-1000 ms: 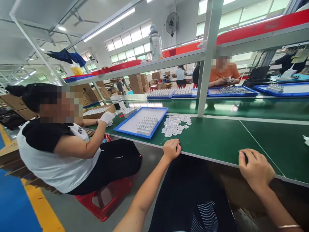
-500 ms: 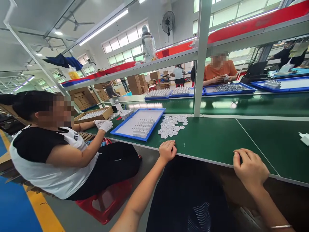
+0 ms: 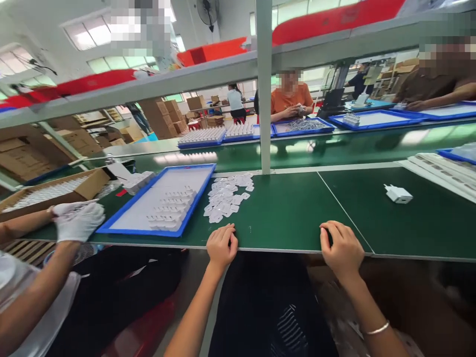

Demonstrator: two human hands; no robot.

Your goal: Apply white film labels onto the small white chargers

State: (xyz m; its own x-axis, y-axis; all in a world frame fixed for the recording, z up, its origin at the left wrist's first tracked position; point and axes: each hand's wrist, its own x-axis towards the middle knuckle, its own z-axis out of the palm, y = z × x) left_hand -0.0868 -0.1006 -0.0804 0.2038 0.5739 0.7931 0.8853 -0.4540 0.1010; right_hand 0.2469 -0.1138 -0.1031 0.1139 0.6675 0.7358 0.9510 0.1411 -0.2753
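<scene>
Loosely half-curled, whether holding anything I can't tell, my left hand (image 3: 222, 245) and right hand (image 3: 341, 250) rest at the smooth green tabletop (image 3: 282, 218), left near its flat white squarish pieces (image 3: 219, 204).

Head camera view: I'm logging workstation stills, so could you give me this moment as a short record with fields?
Left hand: left hand, loosely curled at the near table edge; no object visible in it
Right hand: right hand, likewise curled at the edge; no object visible in it
Surface: green table
Beyond left hand: scattered flat white pieces
Left of pieces: blue-rimmed tray bearing rows of white pronged plugs
Right of right hand: white plug charger, lying with prongs toward the left
Co-worker: white-gloved hand left of tray
</scene>
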